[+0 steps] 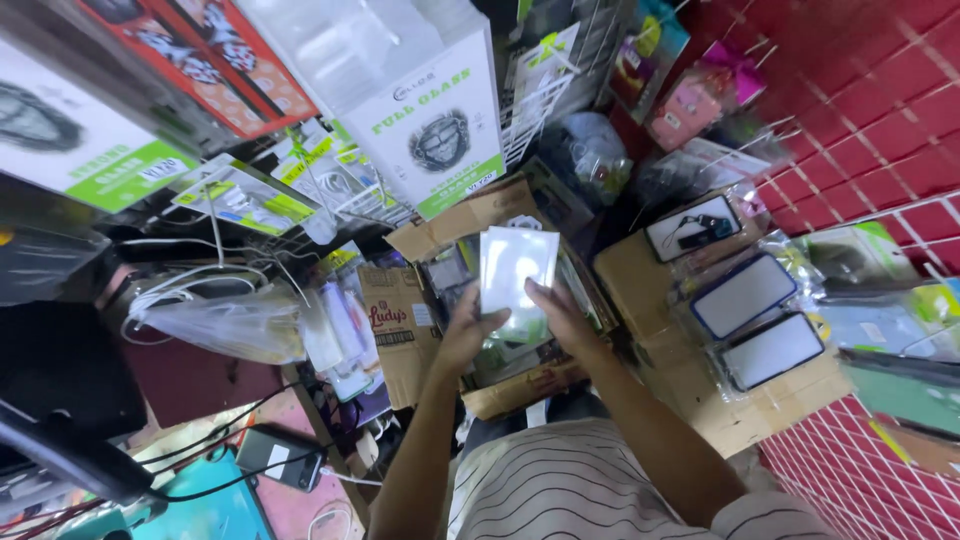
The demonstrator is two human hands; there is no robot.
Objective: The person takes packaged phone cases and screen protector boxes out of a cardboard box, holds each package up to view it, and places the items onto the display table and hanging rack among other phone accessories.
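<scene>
Head view: both hands close on one stack of white flat packets point(516, 272), held up in front of the chest. The left hand point(468, 335) grips the stack's lower left edge, thumb curled over the front face and the other digits hidden behind it. The right hand point(562, 318) clamps the lower right edge, thumb on the front, fingers out of sight at the back. Neither hand is spread; each is pressed onto the stack from its own side.

The stack stands nearly upright, its long axis running away from the wrists and up the picture, tilted a little to the right. Most of its length rises clear above both grips, so the free end is the top one. The hands are about level with each other, and neither is clearly nearer the stack's middle; the left sits slightly lower on the edge.

Directly beneath and behind the stack is an open cardboard box point(520, 385) packed with similar flat packets, with the hands hovering above its opening. To the left stands a smaller printed carton point(392, 325) just beside the box. To the right, on another brown box point(640, 285), lie bagged dark-rimmed phone cases point(757, 320). A phone point(280, 455) with a cable lies well apart at lower left, near a teal surface.
</scene>
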